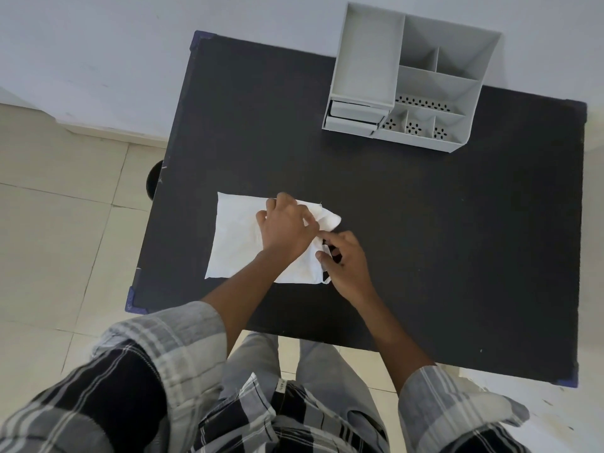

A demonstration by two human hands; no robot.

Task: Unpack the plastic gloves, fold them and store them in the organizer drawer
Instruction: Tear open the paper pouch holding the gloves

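Observation:
A white plastic packet of gloves [235,238] lies flat on the black table [425,230], near its front left. My left hand [287,225] rests on the packet's right half, its fingers pinching crumpled white plastic at the right end. My right hand [343,261] sits at the packet's right edge, thumb and fingers closed on the plastic there. The grey organizer [408,80] stands at the table's far edge, with its small drawers [354,116] at the lower left front, seemingly pushed in.
The organizer has several open compartments on top, some with perforated floors. A dark round object [153,179] shows on the tiled floor beside the table's left edge. A white wall runs behind the table.

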